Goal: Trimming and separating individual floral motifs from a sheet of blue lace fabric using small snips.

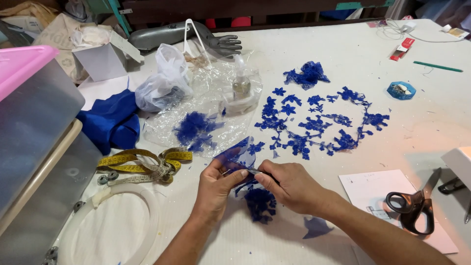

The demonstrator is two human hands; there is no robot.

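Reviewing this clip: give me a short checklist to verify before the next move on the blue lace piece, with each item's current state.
1. Left hand grips the blue lace piece: ok.
2. Right hand pinches a thin tool at the lace: ok; kind of tool: cannot tell.
3. Both hands in view, not covered: ok.
4. Black scissors lie apart from the hands, on white paper: ok.
5. Laid-out lace flowers undisturbed on the table: ok.

Sewing workshop — tape measure, scissors

lace appliqués: blue cloth, openwork | scissors: black glossy plastic handles | table: matt white
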